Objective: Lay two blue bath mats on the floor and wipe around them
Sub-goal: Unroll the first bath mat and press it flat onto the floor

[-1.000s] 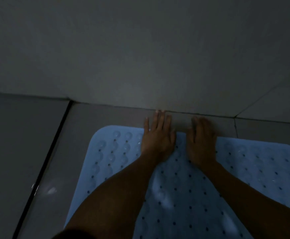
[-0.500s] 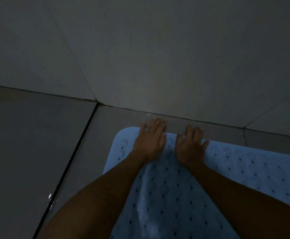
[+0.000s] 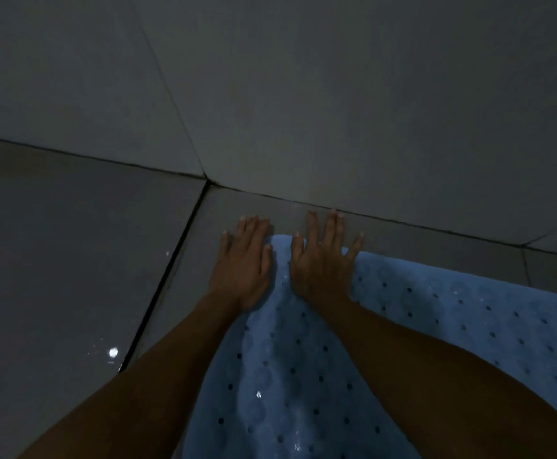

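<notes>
Hands flat, both of them, side by side at the far left corner of the blue bath mat. Your left hand lies palm down with its fingers straight and spread a little; its heel and thumb rest on the corner of the mat, while the fingertips reach past the edge onto the floor tile. Your right hand lies just beside it, thumbs nearly meeting, palm down, fingers splayed wide. Its palm presses the mat and its fingertips run over the mat's far edge onto the tile, ending just short of the wall. Neither hand grips anything; both lie wide and flat.

The mat spreads from under your palms back toward you between your forearms and off to the right of your right hand, where it runs out of view. Its surface is dotted with small dark holes and round suction-cup bumps, and a few wet glints show on it near your left forearm. It lies in the corner of the room, its far edge close along the wall beyond your fingers.

Left of your left hand a dark grout line runs back toward you across the tile, and beyond it a bright spot of light shines on the glossy floor.
</notes>
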